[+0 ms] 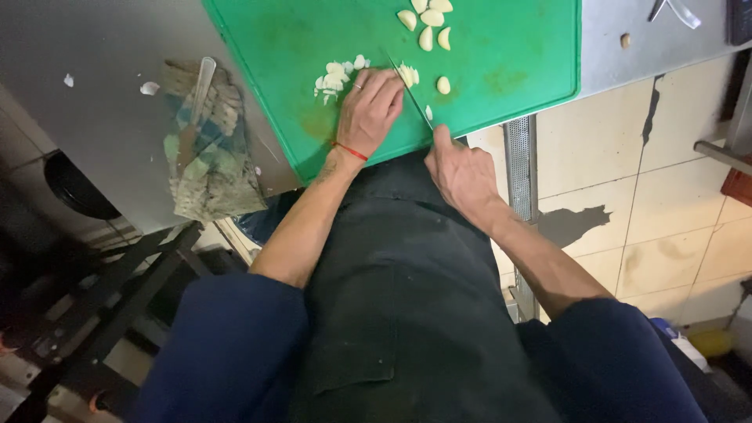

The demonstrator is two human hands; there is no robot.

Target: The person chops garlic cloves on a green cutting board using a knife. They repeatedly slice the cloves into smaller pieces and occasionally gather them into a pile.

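A green cutting board [509, 55] lies on a steel counter. My left hand [368, 110], with a red string at the wrist, presses its fingertips on a garlic clove [406, 74] being sliced. My right hand [462, 174] grips the handle of a knife [409, 90] whose blade runs up beside the left fingers. A pile of sliced garlic [335, 77] lies left of my left hand. Several whole peeled cloves [429, 23] sit at the board's top, and one more clove [443, 84] rests right of the blade.
A folded checked cloth [210, 149] with a utensil on it lies left of the board on the steel counter [94, 102]. Garlic skin bits [149, 88] are scattered there. A loose clove [624, 40] and metal tongs [674, 11] sit at the right. Tiled floor [666, 196] is below.
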